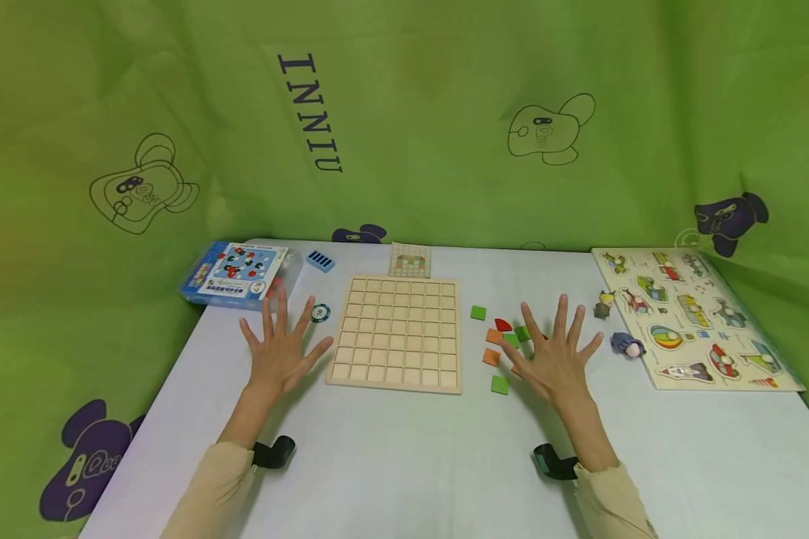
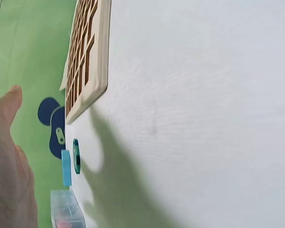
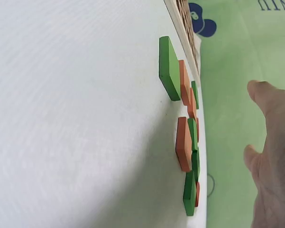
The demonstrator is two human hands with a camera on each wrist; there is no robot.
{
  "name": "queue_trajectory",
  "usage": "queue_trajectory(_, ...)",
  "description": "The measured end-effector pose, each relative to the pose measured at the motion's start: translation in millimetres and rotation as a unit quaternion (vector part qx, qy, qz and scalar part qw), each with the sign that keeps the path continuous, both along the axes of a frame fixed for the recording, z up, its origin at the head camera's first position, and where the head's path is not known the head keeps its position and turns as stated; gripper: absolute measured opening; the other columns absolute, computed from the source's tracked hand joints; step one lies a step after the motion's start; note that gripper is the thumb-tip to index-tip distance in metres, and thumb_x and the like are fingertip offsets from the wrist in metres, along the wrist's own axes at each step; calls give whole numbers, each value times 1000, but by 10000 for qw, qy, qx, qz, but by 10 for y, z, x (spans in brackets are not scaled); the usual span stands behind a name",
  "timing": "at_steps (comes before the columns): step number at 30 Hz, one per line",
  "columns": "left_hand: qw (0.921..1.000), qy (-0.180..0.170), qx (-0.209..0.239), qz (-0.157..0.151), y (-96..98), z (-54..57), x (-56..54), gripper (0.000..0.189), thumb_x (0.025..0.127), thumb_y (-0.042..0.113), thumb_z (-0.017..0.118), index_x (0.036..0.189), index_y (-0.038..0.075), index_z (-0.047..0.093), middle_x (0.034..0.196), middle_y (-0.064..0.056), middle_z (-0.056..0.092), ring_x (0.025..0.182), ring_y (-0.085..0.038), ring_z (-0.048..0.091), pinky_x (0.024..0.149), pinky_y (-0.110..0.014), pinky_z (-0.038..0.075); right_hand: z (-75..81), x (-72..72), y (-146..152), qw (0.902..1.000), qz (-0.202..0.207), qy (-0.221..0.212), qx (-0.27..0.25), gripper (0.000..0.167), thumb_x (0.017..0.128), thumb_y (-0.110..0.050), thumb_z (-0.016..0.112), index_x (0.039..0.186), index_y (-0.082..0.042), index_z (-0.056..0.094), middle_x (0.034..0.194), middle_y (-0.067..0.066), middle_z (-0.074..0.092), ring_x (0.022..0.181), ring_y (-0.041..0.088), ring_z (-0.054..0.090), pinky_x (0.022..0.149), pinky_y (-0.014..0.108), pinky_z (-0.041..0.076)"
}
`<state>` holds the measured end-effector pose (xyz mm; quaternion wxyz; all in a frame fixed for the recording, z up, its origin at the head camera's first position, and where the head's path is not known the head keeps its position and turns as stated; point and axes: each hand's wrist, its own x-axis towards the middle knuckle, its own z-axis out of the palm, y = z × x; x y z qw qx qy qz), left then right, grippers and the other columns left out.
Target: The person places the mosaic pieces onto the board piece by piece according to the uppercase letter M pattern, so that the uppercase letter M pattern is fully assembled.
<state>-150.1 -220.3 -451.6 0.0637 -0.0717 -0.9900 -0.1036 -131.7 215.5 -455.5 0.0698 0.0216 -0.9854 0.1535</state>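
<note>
Both released and spread-fingered, the left hand (image 1: 278, 359) and the right hand (image 1: 556, 364) hung above the white table (image 1: 404, 457). A wooden grid board (image 1: 396, 337) lay flat between them, its left edge near the left hand; a round chip (image 1: 320, 313) sat near those fingers, with a blue box (image 1: 236, 275) beyond. Green tiles (image 1: 500, 385), orange tiles (image 1: 491, 357) and red pieces (image 1: 503, 326) lay scattered to the board's right, some partly hidden by the right hand in the head view. A patterned card (image 1: 410, 262) lay at the board's far edge.
</note>
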Motion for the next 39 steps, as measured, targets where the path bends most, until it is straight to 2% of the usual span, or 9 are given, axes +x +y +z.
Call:
queue_trajectory(7,9999,3,31,-162,13,12,98,80,91,69,37,154,27,14,159,-16,-13,141,-37,-22,101,-72,-17,9,40,51,10000,-23,-55,-38,79,91,-67,40,152,-21,24,155,22,-19,136,39,-30,94,79,-14)
queue_trajectory(12,9996,15,78,-281,20,-14,167,81,90,68,39,154,24,18,159,-17,-10,142,-43,-14,101,-73,-15,16,81,69,10000,-34,-50,-63,79,90,-67,40,152,-21,25,155,20,-21,136,40,-29,94,80,-13)
queue_trajectory(16,9989,-13,131,-441,39,-38,223,81,90,67,42,154,25,17,159,-15,-10,142,-41,-15,103,-72,-13,26,113,81,10000,14,-9,-69,79,90,-67,41,153,-21,24,154,19,-23,135,39,-30,94,80,-13)
queue_trajectory(21,9959,-108,352,-826,76,-63,272,79,90,62,48,154,27,17,159,-15,-7,143,-42,-9,105,-72,-7,28,134,98,9999,78,99,-63,78,91,-65,42,153,-23,23,155,16,-24,136,39,-29,94,80,-12)
queue_trajectory(27,9836,-486,796,-1542,86,-85,288,79,86,50,63,151,21,29,159,-17,4,142,-45,2,108,-69,12,-3,155,116,9996,215,199,-20,75,91,-63,44,152,-22,28,156,18,-18,139,41,-22,97,80,-7)
queue_trajectory(32,9704,-838,986,-2040,88,-29,239,65,85,40,71,140,14,50,155,-12,26,140,-39,24,97,-65,39,-31,163,119,9990,371,244,5,73,92,-60,45,151,-19,30,157,24,-7,141,47,-9,100,79,3)
queue_trajectory(34,9653,-940,1071,-2190,93,-14,191,58,84,34,74,134,9,56,151,-14,35,136,-38,33,97,-59,42,-31,163,119,9988,411,248,-75,71,94,-58,45,150,-16,33,156,27,2,141,50,-1,100,78,8)
queue_trajectory(36,9599,-1032,1228,-2299,96,-8,146,53,82,27,77,128,4,61,146,-16,41,132,-39,38,103,-54,40,-23,160,124,9981,436,308,-300,66,96,-51,47,147,-10,38,153,31,12,139,53,7,101,77,14)
queue_trajectory(39,9531,-1155,1579,-2309,101,-1,95,49,78,19,80,121,0,64,140,-18,48,130,-39,41,106,-52,36,16,150,141,9927,422,311,-1082,56,99,-37,50,141,-1,44,149,34,23,135,56,18,100,74,23)
